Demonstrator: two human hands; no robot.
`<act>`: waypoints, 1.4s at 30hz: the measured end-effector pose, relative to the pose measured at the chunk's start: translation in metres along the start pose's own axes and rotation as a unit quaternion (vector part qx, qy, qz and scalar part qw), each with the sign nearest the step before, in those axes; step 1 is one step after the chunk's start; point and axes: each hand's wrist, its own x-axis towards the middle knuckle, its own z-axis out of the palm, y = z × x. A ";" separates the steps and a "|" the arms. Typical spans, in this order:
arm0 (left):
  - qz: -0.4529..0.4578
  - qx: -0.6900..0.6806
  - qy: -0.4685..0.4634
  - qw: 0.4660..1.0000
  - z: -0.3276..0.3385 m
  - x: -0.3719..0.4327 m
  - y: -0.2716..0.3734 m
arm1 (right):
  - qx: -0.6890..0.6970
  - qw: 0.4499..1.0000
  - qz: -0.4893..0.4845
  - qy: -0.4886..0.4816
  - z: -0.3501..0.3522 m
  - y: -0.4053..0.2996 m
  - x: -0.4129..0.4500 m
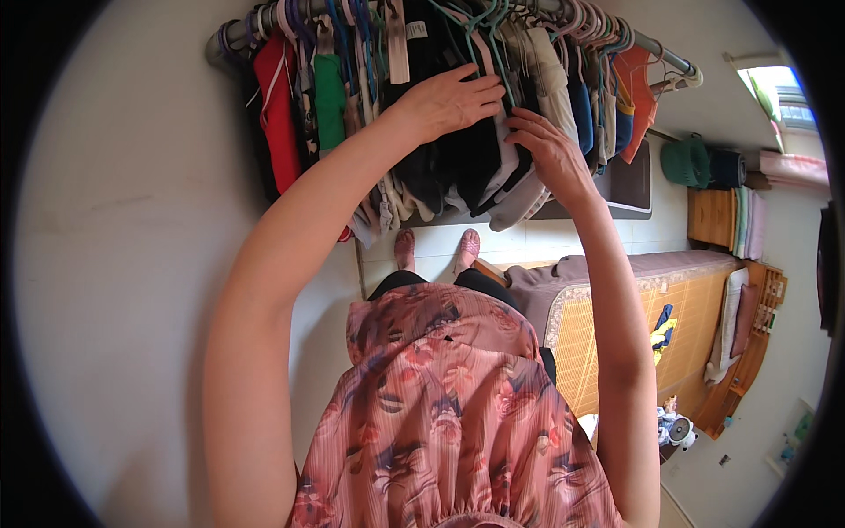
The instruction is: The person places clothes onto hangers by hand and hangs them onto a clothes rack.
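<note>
Clothes hang closely packed from a grey metal rail (pixel 561 9) in front of me. My left hand (pixel 455 102) lies across a black garment (pixel 455 158), its fingers spread and their tips at a narrow white garment (pixel 507 155). To the right, my right hand (pixel 554 155) has bent fingers near the lower end of a green hanger (pixel 500 59). Its thumb is hidden, so a grip on the hanger or cloth cannot be made out. A cream garment (pixel 554 86) hangs just beyond the right hand's fingers.
Red (pixel 277 112) and green garments (pixel 329 99) hang at left, an orange one (pixel 637 99) at right. Behind my right arm stands a bed with a bamboo mat (pixel 574 350). A green basket (pixel 685 162) sits above a wooden cabinet (pixel 711 216). A wall (pixel 119 264) is close on my left.
</note>
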 end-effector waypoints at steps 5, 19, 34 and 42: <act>0.031 0.017 -0.164 0.986 -0.013 0.000 -0.006 | 0.008 1.000 0.024 -0.011 -0.005 0.004 -0.005; 0.038 -0.023 -0.138 0.989 0.008 -0.003 0.011 | 0.118 0.984 0.119 0.067 -0.002 -0.006 0.002; -0.040 -0.035 -0.269 0.962 -0.021 -0.009 -0.021 | 0.118 0.979 0.165 -0.015 -0.007 0.004 -0.007; 0.038 -0.049 -0.071 0.996 -0.011 -0.004 0.011 | 0.130 0.976 0.173 0.004 0.001 -0.011 0.004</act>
